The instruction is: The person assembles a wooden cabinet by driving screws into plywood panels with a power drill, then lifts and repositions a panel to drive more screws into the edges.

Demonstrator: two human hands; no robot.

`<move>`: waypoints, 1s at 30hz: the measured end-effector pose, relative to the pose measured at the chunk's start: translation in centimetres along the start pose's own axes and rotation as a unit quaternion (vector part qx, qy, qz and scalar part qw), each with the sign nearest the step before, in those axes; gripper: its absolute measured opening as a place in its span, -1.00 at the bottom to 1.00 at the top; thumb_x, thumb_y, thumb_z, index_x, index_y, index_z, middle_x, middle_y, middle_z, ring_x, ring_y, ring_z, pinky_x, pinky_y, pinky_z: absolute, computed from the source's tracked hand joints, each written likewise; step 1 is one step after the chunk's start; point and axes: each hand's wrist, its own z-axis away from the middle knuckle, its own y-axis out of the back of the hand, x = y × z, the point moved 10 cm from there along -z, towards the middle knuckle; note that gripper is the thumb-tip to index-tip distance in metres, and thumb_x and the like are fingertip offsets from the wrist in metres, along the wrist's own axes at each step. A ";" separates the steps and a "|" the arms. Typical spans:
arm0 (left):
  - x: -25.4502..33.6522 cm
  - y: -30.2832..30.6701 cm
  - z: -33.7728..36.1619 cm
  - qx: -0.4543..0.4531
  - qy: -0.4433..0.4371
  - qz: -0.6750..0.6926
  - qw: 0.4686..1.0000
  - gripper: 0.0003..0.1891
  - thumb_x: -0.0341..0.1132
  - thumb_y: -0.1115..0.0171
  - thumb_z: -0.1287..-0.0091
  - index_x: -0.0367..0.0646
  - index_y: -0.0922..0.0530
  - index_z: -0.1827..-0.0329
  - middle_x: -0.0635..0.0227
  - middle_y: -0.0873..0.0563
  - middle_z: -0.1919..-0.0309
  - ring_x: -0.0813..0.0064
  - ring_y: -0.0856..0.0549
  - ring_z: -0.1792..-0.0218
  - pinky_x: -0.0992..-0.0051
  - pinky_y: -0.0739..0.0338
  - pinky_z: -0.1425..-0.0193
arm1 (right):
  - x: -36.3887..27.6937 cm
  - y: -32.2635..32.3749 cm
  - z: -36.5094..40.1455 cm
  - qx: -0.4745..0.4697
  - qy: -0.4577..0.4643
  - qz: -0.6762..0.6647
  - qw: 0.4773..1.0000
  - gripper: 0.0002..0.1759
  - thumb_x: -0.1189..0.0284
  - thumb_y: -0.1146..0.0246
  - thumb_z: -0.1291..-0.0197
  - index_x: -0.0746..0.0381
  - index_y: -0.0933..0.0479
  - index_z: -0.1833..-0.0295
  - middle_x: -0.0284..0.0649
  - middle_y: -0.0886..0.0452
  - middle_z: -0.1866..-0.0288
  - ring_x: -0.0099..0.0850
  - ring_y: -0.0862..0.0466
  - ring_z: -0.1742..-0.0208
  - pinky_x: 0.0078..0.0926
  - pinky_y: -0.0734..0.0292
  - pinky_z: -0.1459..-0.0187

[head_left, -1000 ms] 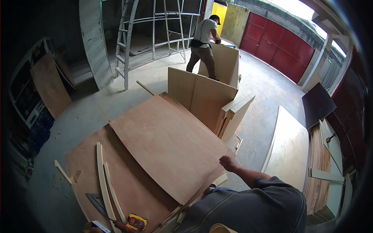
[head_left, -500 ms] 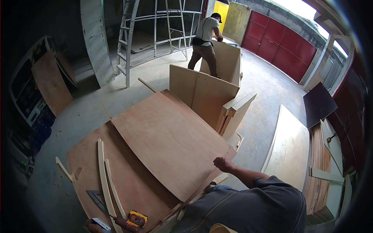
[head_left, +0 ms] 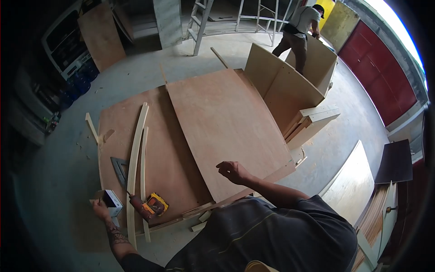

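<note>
My left hand [head_left: 100,210] grips a small white box [head_left: 116,206] with a dark opening, beside the lower left corner of the plywood. My right hand [head_left: 234,173] is over the upper plywood sheet [head_left: 226,127], empty, its fingers loosely bent and apart. Two wooden strips [head_left: 136,158] run along the lower plywood sheet [head_left: 115,129]. A cordless drill [head_left: 147,208] with a yellow-and-black battery lies across their near ends. Left of the strips is a dark triangular square [head_left: 119,170], partly under the longer one.
Upright plywood panels [head_left: 285,86] stand beyond the sheets, where another person [head_left: 299,34] bends over. A pale sheet [head_left: 351,174] and stacked boards [head_left: 374,217] lie at the right. Behind are a ladder [head_left: 198,27] and blue water bottles [head_left: 81,81].
My view has swung down and left. My left hand has come further into view with the white box. My right hand has moved left over the upper sheet, its fingers loosening.
</note>
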 end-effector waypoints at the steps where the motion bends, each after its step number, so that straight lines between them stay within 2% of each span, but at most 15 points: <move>1: -2.0 0.4 -0.6 0.043 0.006 0.055 0.998 -0.80 -0.38 -0.32 -0.45 -0.28 -0.74 -0.03 0.09 -0.86 0.12 0.17 -0.85 0.06 0.24 -0.68 -0.09 | -1.7 -1.5 -0.7 -0.021 0.041 0.010 0.999 -0.75 0.44 -0.33 -0.42 0.29 -0.72 -0.12 -0.04 -0.83 -0.01 -0.14 -0.84 0.04 -0.25 -0.75 0.01; 4: -2.2 3.8 0.7 0.094 0.040 0.113 0.988 -0.71 -0.34 -0.36 -0.46 -0.37 -0.69 -0.11 0.14 -0.85 0.12 0.31 -0.83 0.08 0.37 -0.68 -0.02 | -6.5 -4.2 -1.4 -0.057 0.071 -0.047 0.995 -0.78 0.51 -0.28 -0.44 0.34 -0.72 -0.09 0.01 -0.82 -0.01 -0.22 -0.85 0.03 -0.28 -0.74 -0.01; 5: -4.1 3.3 1.6 0.055 0.134 0.306 0.941 -0.71 -0.36 -0.34 -0.51 -0.35 -0.66 -0.18 0.20 -0.83 0.11 0.38 -0.82 0.06 0.44 -0.70 -0.02 | -7.3 -5.0 -1.1 -0.076 0.040 -0.056 0.995 -0.77 0.47 -0.29 -0.47 0.36 -0.72 -0.09 -0.01 -0.82 0.00 -0.26 -0.84 0.00 -0.30 -0.72 -0.06; 10: 15.1 19.0 15.9 0.140 0.093 0.458 0.873 -0.79 -0.43 -0.29 -0.57 -0.35 -0.63 -0.15 0.23 -0.79 0.08 0.44 -0.83 0.11 0.45 -0.75 -0.09 | -9.7 -8.7 1.2 -0.217 -0.066 -0.231 0.946 -0.61 0.26 -0.27 -0.59 0.38 -0.67 -0.22 -0.07 -0.81 -0.04 -0.29 -0.80 -0.13 -0.30 -0.65 -0.26; 12: 23.1 19.9 22.6 0.055 0.071 0.448 0.890 -0.80 -0.44 -0.31 -0.55 -0.38 -0.63 -0.12 0.23 -0.80 0.13 0.48 -0.82 0.14 0.47 -0.74 -0.04 | -11.2 -11.5 3.3 -0.279 -0.234 -0.447 0.817 -0.42 0.03 -0.18 -0.64 0.35 -0.60 -0.34 -0.06 -0.76 -0.16 -0.23 -0.74 -0.24 -0.21 -0.61 -0.35; 14: 30.8 16.8 28.8 -0.110 0.032 0.490 0.864 -0.82 -0.51 -0.39 -0.46 -0.39 -0.64 -0.04 0.29 -0.79 0.26 0.59 -0.78 0.18 0.53 -0.72 0.10 | -12.2 -13.8 4.1 -0.356 -0.231 -0.437 0.793 -0.29 -0.14 -0.05 -0.64 0.31 -0.55 -0.39 -0.01 -0.71 -0.23 -0.17 -0.72 -0.26 -0.16 -0.63 -0.34; 16: 35.2 11.7 34.0 -0.243 0.002 0.411 0.879 -0.83 -0.50 -0.41 -0.44 -0.34 -0.68 -0.02 0.29 -0.81 0.27 0.60 -0.80 0.24 0.52 -0.72 0.16 | -13.3 -17.1 7.5 -0.465 -0.361 -0.510 0.627 -0.23 -0.20 0.03 -0.64 0.32 -0.56 -0.37 -0.03 -0.70 -0.23 -0.21 -0.71 -0.27 -0.20 -0.62 -0.34; 18: 38.3 8.5 36.4 -0.258 -0.075 0.331 0.905 -0.82 -0.45 -0.45 -0.44 -0.30 -0.71 -0.03 0.33 -0.82 0.22 0.67 -0.77 0.29 0.57 -0.68 0.22 | -12.3 -19.0 9.2 -0.470 -0.403 -0.475 0.625 -0.26 -0.19 0.06 -0.65 0.31 -0.63 -0.21 -0.11 -0.75 -0.04 -0.29 -0.75 -0.07 -0.28 -0.68 -0.16; 20: 34.0 5.4 37.7 -0.249 -0.019 0.349 0.903 -0.81 -0.43 -0.45 -0.45 -0.28 -0.72 -0.04 0.35 -0.81 0.20 0.69 -0.75 0.31 0.58 -0.67 0.25 | -6.9 -21.3 10.2 -0.482 -0.388 -0.409 0.672 -0.35 -0.12 0.03 -0.67 0.26 -0.65 0.05 -0.21 -0.73 0.23 -0.39 -0.71 0.27 -0.40 -0.65 0.19; 21: 31.7 3.9 38.3 -0.247 0.029 0.373 0.894 -0.81 -0.41 -0.46 -0.45 -0.26 -0.72 -0.05 0.37 -0.80 0.19 0.71 -0.72 0.33 0.60 -0.65 0.28 | -6.8 -19.7 10.1 -0.439 -0.402 -0.303 0.744 -0.40 -0.10 -0.02 -0.67 0.19 -0.59 0.20 -0.33 -0.57 0.41 -0.50 -0.48 0.46 -0.45 -0.39 0.42; 23: 23.9 1.3 38.7 -0.182 0.169 0.414 0.876 -0.74 -0.37 -0.39 -0.52 -0.26 -0.67 -0.19 0.45 -0.70 0.33 0.71 -0.64 0.40 0.61 -0.59 0.30 | -5.3 -19.0 9.7 -0.429 -0.392 -0.297 0.758 -0.40 -0.11 -0.04 -0.66 0.18 -0.58 0.22 -0.34 -0.56 0.42 -0.51 -0.47 0.48 -0.46 -0.36 0.45; 24: 21.3 0.7 37.9 -0.134 0.130 0.343 0.921 -0.57 -0.37 -0.42 -0.50 -0.23 -0.54 -0.38 0.36 -0.68 0.14 0.65 -0.66 0.24 0.61 -0.61 0.25 | -4.2 -18.4 9.7 -0.422 -0.384 -0.286 0.770 -0.40 -0.13 -0.06 -0.65 0.17 -0.57 0.24 -0.35 -0.56 0.44 -0.52 -0.46 0.50 -0.47 -0.34 0.49; 26: 19.2 -0.7 35.5 -0.070 0.080 0.281 0.954 -0.27 -0.30 -0.52 -0.42 -0.20 -0.34 -0.57 0.13 -0.56 -0.28 0.22 -0.65 -0.20 0.26 -0.61 -0.31 | -3.9 -17.2 9.2 -0.404 -0.389 -0.309 0.768 -0.53 0.04 -0.10 -0.65 0.22 -0.59 0.18 -0.31 -0.57 0.40 -0.50 -0.51 0.43 -0.48 -0.41 0.41; 29: 21.8 -4.0 29.7 -0.085 -0.007 0.361 0.929 -0.20 -0.35 -0.48 -0.45 -0.24 -0.21 -0.67 0.11 -0.48 -0.46 0.33 -0.56 -0.41 0.35 -0.49 -0.49 | -6.0 -14.3 7.4 -0.339 -0.317 -0.456 0.759 -0.73 0.49 -0.01 -0.49 0.34 -0.56 -0.12 -0.21 -0.63 0.23 -0.44 -0.63 0.22 -0.44 -0.61 0.13; 30: 21.6 -5.4 28.8 -0.098 0.066 0.435 0.892 -0.27 -0.33 -0.43 -0.50 -0.29 -0.26 -0.64 0.17 -0.49 -0.49 0.39 -0.59 -0.37 0.38 -0.51 -0.46 | -6.2 -13.2 7.4 -0.324 -0.318 -0.459 0.763 -0.73 0.49 -0.01 -0.49 0.34 -0.56 -0.12 -0.21 -0.63 0.23 -0.44 -0.63 0.22 -0.44 -0.61 0.13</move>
